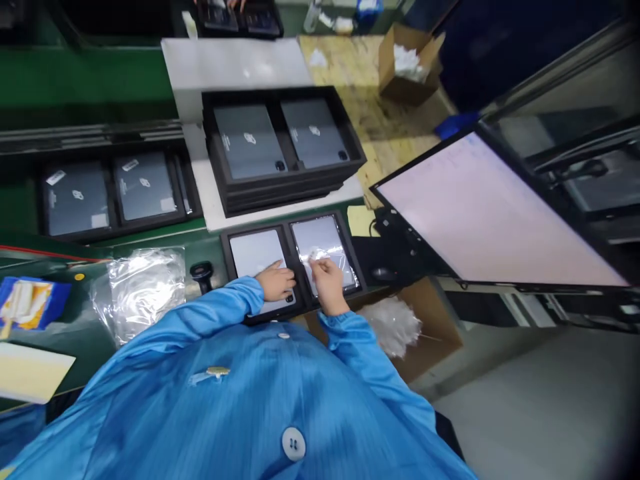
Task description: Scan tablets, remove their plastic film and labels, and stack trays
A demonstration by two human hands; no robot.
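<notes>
A black foam tray (295, 241) in front of me holds two tablets side by side. My left hand (276, 283) lies over the lower part of the left tablet (256, 253), its fingers stretched out and resting on the pale surface. Shiny clear plastic film (345, 257) covers the right tablet (313, 235). My right hand (329, 285) is closed in a pinch on this film, near the tablet's middle. The fingertips and the pinched bit of film are partly blurred.
Behind stands a stack of foam trays (280, 190) with dark tablets; another tray (113, 223) is at left. A scanner (202, 272) and clear plastic bags (147, 287) lie left. A monitor (500, 213) leans at right above a carton (435, 320) holding plastic. A co-worker's hand (237, 4) shows at top.
</notes>
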